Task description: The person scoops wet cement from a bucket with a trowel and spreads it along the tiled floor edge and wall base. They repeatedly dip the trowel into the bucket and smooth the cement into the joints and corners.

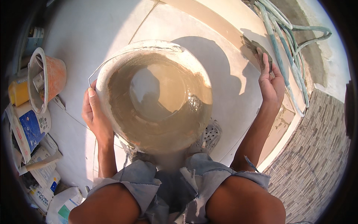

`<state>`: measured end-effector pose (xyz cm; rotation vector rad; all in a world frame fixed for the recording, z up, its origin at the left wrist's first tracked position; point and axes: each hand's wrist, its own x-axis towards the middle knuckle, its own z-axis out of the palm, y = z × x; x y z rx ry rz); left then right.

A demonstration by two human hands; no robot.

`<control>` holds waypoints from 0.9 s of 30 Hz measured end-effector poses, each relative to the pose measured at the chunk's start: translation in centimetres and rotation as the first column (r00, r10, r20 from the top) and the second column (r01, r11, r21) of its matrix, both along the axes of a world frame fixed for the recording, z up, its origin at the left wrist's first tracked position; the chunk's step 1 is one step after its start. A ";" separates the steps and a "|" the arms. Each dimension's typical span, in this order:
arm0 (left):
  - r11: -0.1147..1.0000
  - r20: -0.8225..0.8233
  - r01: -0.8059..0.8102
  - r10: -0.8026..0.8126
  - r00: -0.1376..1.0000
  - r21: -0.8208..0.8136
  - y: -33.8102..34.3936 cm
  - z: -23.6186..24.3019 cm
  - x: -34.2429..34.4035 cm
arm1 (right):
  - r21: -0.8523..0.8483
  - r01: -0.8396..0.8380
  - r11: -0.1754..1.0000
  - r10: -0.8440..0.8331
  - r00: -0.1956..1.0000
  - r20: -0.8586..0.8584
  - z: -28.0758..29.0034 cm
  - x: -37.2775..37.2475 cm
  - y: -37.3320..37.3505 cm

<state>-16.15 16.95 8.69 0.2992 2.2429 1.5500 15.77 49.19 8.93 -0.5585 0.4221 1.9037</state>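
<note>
Left hand holds the large round off-white bucket, caked with grey-brown mix, at its left side: thumb up near the rim, fingers curled on the outer wall beside the thin metal wire handle. Right hand is out past the right side, well apart from the bucket, fingers stretched along a thin dark flat tool, trowel-like; can't tell how firm that grip is.

Bucket sits in front of the knees, mouth up, above the grey perforated clogs. Can't tell if the base is down on the pale tiled floor.

Inside: brown wet-looking coating all round the wall, smooth paler bottom. Can't tell if that's liquid or bare base.

To do it well, my read: one hand on the wall is enough only if the base is planted, so check that first. Wall looks slick; grip the drier outer side, thumb clear of the tool's path. Hold the wire handle off the mouth. Scrape with the blade flat to the wall, top down, short strokes. Watch the pale green hose near the right wrist; easy to snag.
</note>
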 end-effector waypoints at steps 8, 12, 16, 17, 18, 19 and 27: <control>1.000 -0.027 0.017 -0.017 0.999 -0.012 0.4 -0.1 -0.1 | 0.134 -0.186 0.973 0.117 0.905 0.409 -1.6 0.5 -3.3; 1.000 -0.007 0.011 -0.010 1.000 0.015 -0.2 -0.3 -0.3 | 0.060 0.048 0.997 -0.058 0.981 0.187 -2.6 2.8 1.0; 1.000 -0.013 0.006 -0.006 1.000 -0.007 0.2 -0.1 -0.1 | 0.261 0.002 0.965 -0.074 0.960 0.268 -0.1 4.3 -3.6; 1.000 -0.004 0.004 -0.004 1.000 0.000 0.2 -0.2 0.0 | 0.230 -0.051 0.972 -0.024 0.949 0.313 -0.5 3.8 -3.9; 1.000 0.004 0.001 -0.001 1.000 0.015 0.3 -0.2 0.0 | 0.202 -0.103 0.974 0.025 0.935 0.355 -0.8 2.8 -4.1; 1.000 0.012 -0.001 0.001 1.000 0.029 0.3 -0.1 -0.1 | 0.172 -0.152 0.973 0.074 0.916 0.394 -1.3 1.6 -4.3; 1.000 -0.007 0.018 -0.018 1.000 0.007 0.0 -0.2 -0.6 | 0.041 -0.038 0.998 0.045 0.983 -0.180 -5.1 -2.3 -2.2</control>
